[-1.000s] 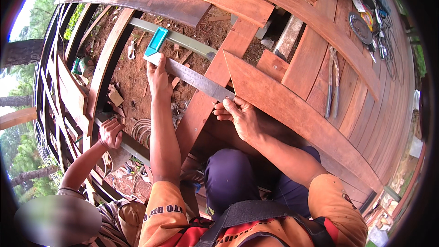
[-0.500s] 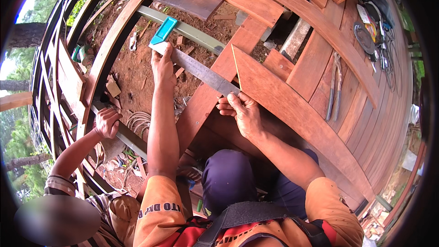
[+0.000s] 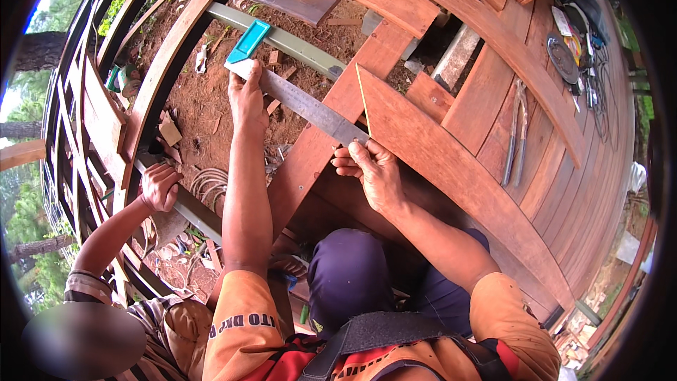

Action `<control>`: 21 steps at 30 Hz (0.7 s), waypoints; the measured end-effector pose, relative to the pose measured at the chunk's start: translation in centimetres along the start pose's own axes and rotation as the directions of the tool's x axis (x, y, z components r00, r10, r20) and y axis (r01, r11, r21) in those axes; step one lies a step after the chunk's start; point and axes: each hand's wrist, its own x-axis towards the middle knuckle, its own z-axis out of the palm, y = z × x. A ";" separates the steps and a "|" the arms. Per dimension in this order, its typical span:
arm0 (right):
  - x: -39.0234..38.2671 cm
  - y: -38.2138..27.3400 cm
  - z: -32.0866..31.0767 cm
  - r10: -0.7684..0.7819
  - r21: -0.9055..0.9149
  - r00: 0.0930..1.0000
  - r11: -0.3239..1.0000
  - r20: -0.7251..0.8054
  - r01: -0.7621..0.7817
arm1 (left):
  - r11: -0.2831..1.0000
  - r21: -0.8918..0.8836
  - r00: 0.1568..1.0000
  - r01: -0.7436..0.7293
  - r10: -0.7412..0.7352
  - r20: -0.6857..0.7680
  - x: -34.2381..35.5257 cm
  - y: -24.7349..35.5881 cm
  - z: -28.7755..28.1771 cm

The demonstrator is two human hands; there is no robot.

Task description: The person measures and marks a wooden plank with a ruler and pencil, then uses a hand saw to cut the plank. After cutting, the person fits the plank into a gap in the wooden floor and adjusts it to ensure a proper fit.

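A try square (image 3: 305, 104) with a steel blade and a turquoise handle (image 3: 249, 41) is held at both ends. Its handle end is gripped by my left hand (image 3: 248, 99), thumb up against the metal. My right hand (image 3: 370, 168) pinches the blade's other end between thumb and fingers. That end lies beside the angled end of a reddish wooden plank (image 3: 451, 152), which has a pale yellow edge. Under the blade, a wooden board (image 3: 307, 162) runs diagonally across the frame.
A co-worker's hand (image 3: 161, 187) rests on a metal beam (image 3: 197, 213) at the left. Open gaps between joists show soil and wood scraps. Long-handled pincers (image 3: 518, 134) lie on the decking at the right, with cables and tools (image 3: 578, 56) beyond. A coiled hose (image 3: 210, 187) lies below.
My left hand and the square's handle end have shifted slightly left. The co-worker's hand also appears a little further left. My right hand stays almost where it was.
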 end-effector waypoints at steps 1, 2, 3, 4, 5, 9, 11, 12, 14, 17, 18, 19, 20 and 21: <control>0.0 0.0 -0.1 0.003 0.001 1.000 1.000 -0.001 -0.003 | 1.000 -0.009 1.000 -0.002 0.002 0.008 0.0 0.0 0.0; 0.0 0.1 -0.1 0.007 0.001 1.000 1.000 -0.002 -0.007 | 1.000 -0.019 1.000 -0.003 0.004 0.017 -0.1 0.0 0.1; 0.0 0.1 -0.1 0.009 0.001 1.000 1.000 -0.008 -0.009 | 1.000 -0.031 1.000 0.007 -0.006 0.028 -0.1 0.0 0.2; 0.0 0.1 -0.1 0.012 0.001 1.000 1.000 -0.013 -0.012 | 0.999 -0.038 0.999 0.013 -0.012 0.033 -0.2 0.0 0.2; 0.0 0.0 -0.2 0.015 0.001 1.000 1.000 -0.017 -0.015 | 0.999 -0.045 0.999 0.020 -0.018 0.038 -0.3 0.0 0.2; -0.1 0.0 -0.3 0.014 -0.006 1.000 1.000 -0.020 -0.014 | 0.999 -0.017 0.999 0.030 -0.029 0.046 -0.5 0.3 0.4; 0.0 0.1 -0.3 0.017 -0.006 1.000 1.000 -0.018 -0.017 | 1.000 -0.005 0.999 0.030 -0.030 0.043 -0.4 0.2 0.2; 0.0 0.1 -0.2 0.018 -0.007 1.000 1.000 -0.012 -0.018 | 1.000 -0.009 0.999 0.026 -0.025 0.040 -0.4 0.2 0.2; -0.1 0.0 -0.2 0.012 -0.004 1.000 1.000 -0.004 -0.012 | 1.000 -0.012 0.999 0.018 -0.017 0.037 -0.4 0.2 0.4; 0.0 -0.1 -0.1 0.005 -0.008 1.000 1.000 -0.008 -0.005 | 1.000 -0.012 0.999 0.016 -0.016 0.032 -0.5 0.3 0.5; 0.0 -0.1 -0.1 0.004 -0.012 1.000 1.000 -0.009 -0.004 | 1.000 -0.013 0.999 0.018 -0.018 0.034 -0.5 0.3 0.5; 0.0 0.0 -0.1 0.005 -0.017 1.000 1.000 -0.009 -0.005 | 1.000 -0.011 0.999 0.018 -0.017 0.035 -0.4 0.2 0.3; 0.0 0.0 -0.2 0.006 -0.021 1.000 1.000 -0.010 -0.006 | 1.000 -0.010 0.999 0.016 -0.016 0.036 -0.3 0.1 0.2; 0.0 0.0 -0.2 0.008 -0.022 1.000 1.000 -0.016 -0.008 | 1.000 -0.007 0.999 0.011 -0.011 0.039 -0.1 0.1 0.1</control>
